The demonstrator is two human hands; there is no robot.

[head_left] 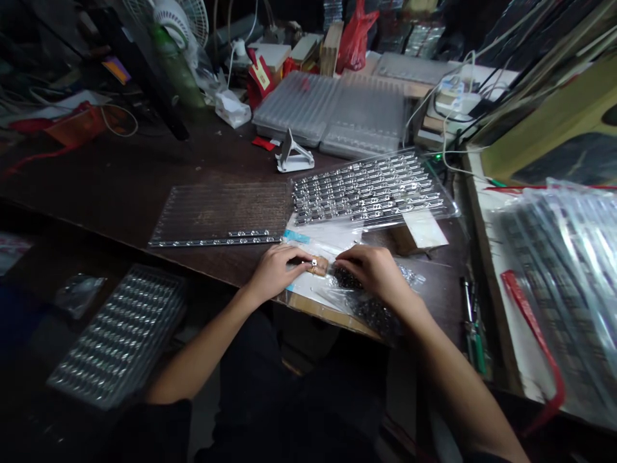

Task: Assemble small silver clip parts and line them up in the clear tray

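My left hand (277, 271) is closed, with thumb and fingertips pinching a small shiny metal part (314, 262). That part is at a small brown block (320, 267), which rests on white paper near the table's front edge. Just right of the block, my right hand (369, 267) is closed in a pinch; what its fingertips hold, if anything, is too small to make out. Under and beside the right hand lies a clear plastic bag (380, 314) of small dark parts, partly covered by the hand.
A clear ribbed tray (216, 209) with parts along its front rows lies left. Another tray (366, 186), filled with rows of shiny metal parts, sits right. Stacked clear trays (296, 103), a white stand (293, 157) and green-handled tools (477, 350) lie around.
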